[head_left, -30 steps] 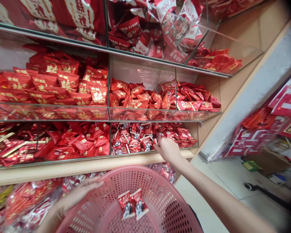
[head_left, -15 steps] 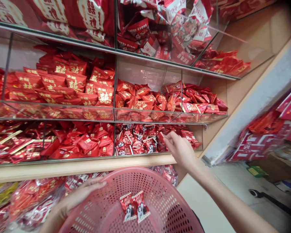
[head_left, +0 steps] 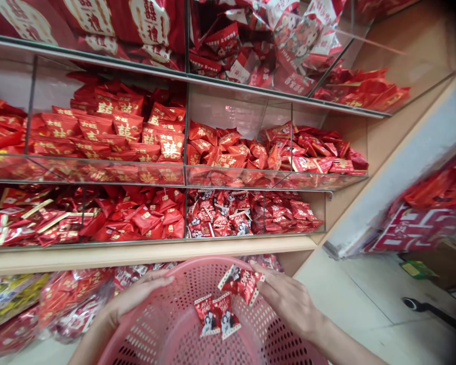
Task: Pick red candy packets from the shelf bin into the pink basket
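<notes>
L hand [head_left: 139,294], part-curled, holds basket [head_left: 209,262] at L rim. R hand [head_left: 287,299] over R rim, fairly flat, candy pkt [head_left: 240,283] at tips, can't tell if gripped. 2 pkts [head_left: 227,315] inside.

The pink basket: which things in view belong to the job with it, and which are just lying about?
In the job:
pink basket, left hand at its rim
two small packets inside
third packet, at the right hand
probably the lookalike packets on the lower shelf

Lying about, it seems:
large red bags up top
bagged packets below the shelves
green packet on the floor
</notes>
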`<state>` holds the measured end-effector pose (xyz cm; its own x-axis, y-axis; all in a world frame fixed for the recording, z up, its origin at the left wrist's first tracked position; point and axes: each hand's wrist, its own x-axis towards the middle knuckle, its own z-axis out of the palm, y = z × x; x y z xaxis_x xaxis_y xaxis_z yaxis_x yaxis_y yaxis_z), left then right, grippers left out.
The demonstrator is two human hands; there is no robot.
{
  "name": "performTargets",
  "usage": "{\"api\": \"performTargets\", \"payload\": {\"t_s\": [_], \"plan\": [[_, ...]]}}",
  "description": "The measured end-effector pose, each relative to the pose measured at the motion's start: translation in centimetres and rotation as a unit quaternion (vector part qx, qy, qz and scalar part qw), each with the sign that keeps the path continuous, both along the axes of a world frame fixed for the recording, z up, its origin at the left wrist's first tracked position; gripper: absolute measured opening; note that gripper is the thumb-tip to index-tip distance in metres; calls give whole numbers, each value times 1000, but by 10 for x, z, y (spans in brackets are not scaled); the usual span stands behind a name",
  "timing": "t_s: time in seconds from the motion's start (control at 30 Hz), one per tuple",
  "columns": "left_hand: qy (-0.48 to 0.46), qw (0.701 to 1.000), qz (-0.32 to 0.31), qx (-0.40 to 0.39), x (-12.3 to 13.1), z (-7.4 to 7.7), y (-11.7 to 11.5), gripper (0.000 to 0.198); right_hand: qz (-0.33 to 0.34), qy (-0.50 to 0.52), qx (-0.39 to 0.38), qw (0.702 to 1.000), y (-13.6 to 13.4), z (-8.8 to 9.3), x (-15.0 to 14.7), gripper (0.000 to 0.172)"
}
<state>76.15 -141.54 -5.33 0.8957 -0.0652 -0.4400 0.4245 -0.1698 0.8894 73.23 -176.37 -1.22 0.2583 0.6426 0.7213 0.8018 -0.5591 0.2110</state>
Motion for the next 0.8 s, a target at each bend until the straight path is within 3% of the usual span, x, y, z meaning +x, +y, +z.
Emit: {"api": "performTargets", "payload": {"t_s": [0.07,0.13,0.2,0.27,0.33,0.43,0.53,0.63,0.7,0.8], "plan": [[6,1000,5,-10,-1,-1,0,50,-5,41,12,999,3,-4,-3,25],[13,1000,-1,-25,-1,1,0,48,-40,145,29,988,9,-5,-7,22],[22,999,1,-35,-2,3,-1,47,-69,278,61,956,18,-3,-13,17],[19,999,-2,-36,-2,5,-2,45,-77,409,126,901,29,-2,-19,14],[15,999,-24,-37,-1,6,-2,44,-71,518,223,823,39,-5,-23,16],[16,998,-38,-41,-1,3,-1,43,-48,637,374,673,49,-14,-23,22],[18,999,-27,-40,-1,1,-1,43,2,695,499,518,55,-20,-19,24],[21,998,-30,-47,-1,1,-1,45,64,735,562,372,59,-20,-15,20],[14,998,-41,-45,-1,2,-2,45,78,759,573,297,63,-19,-16,21],[10,997,-68,-45,0,4,-2,45,25,784,577,229,69,-25,-23,24]]}}
